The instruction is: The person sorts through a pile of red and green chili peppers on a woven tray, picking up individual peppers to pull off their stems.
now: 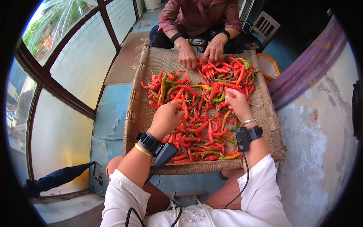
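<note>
Red chili peppers (pixel 196 130), mixed with some green and yellowish ones, are spread over a woven tray (pixel 151 60). My left hand (pixel 166 118) is closed in a pinch over the left part of the peppers, with a red chili pepper (pixel 177 101) at its fingertips. On the right, my right hand (pixel 238 103) has its fingers curled together just above the peppers, beside a green chili pepper (pixel 220 97). Whatever those fingers hold, if anything, is hidden. Both wrists wear black straps with small boxes and cables.
Across the tray a person's two hands (pixel 188 55) touch the far peppers. Framed windows (pixel 75 68) run along the left; a worn wall (pixel 314 132) and purple curtain (pixel 310 64) stand right. Behind are a chair (pixel 266 25) and an orange-rimmed container (pixel 269 66).
</note>
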Available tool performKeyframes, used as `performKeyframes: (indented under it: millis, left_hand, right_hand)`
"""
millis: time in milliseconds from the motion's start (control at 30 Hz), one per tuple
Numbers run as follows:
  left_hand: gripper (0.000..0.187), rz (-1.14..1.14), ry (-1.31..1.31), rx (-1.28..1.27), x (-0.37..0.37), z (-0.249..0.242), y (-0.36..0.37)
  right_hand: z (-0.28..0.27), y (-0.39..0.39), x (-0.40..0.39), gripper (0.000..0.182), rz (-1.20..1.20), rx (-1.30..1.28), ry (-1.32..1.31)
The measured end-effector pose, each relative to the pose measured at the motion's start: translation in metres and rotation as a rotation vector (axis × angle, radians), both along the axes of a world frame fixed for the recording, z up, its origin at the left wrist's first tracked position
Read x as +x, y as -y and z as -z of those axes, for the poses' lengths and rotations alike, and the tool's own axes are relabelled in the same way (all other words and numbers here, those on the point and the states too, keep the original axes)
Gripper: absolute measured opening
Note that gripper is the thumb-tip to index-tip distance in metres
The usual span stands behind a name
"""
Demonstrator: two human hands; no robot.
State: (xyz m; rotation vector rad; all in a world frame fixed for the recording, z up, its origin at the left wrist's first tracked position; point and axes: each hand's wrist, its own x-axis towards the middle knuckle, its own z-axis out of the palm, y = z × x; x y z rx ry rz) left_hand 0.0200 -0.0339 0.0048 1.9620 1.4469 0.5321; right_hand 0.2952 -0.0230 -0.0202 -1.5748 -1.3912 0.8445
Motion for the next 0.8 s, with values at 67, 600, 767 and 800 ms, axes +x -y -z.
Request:
performKeyframes:
  millis: [67, 600, 767, 800]
  left_hand:
    - [0.029, -0.043, 0.055, 0.027, 0.000, 0.006, -0.001]
    - [0.030, 0.161, 0.192, -0.046, 0.006, 0.001, 0.009]
    - [0.034, 0.257, 0.261, 0.057, 0.008, 0.001, 0.008]
    - [0.036, 0.277, 0.285, 0.140, 0.009, -0.001, 0.008]
  right_hand:
    - [0.006, 0.004, 0.008, 0.037, 0.019, -0.069, 0.065]
    - [0.016, 0.012, -0.024, 0.018, -0.190, -0.027, 0.844]
    - [-0.024, 0.020, -0.046, 0.014, -0.211, 0.148, 0.416]
    - [-0.034, 0.025, -0.054, 0.014, -0.212, 0.145, 0.415]
